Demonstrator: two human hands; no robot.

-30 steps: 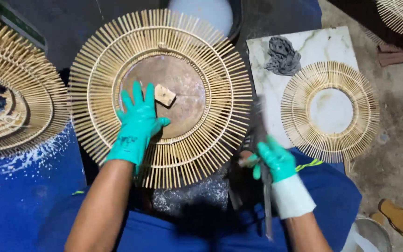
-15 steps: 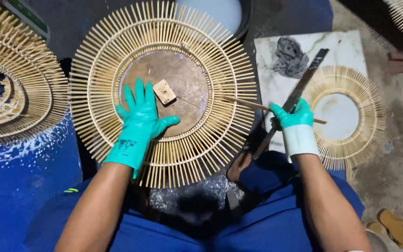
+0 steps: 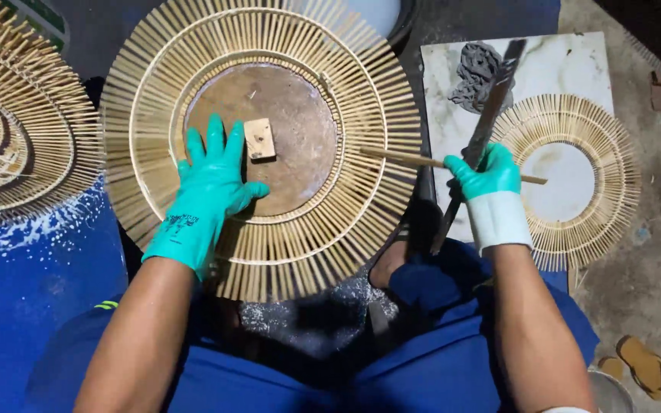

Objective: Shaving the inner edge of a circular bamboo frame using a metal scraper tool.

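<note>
- The left hand (image 3: 206,191) lies flat, fingers spread, on the big bamboo ring (image 3: 262,141), beside the small wood block (image 3: 259,138).
- The right hand (image 3: 487,177), right of the ring, is closed around a bamboo stick (image 3: 403,157) and a dark blade (image 3: 491,103).

Both forearms are bare and reach forward from the bottom of the view. The left hand (image 3: 208,187), in a teal glove, lies flat, palm down, fingers spread. The right hand (image 3: 487,177), in a teal glove with a white cuff, is closed in a fist, knuckles up.
</note>
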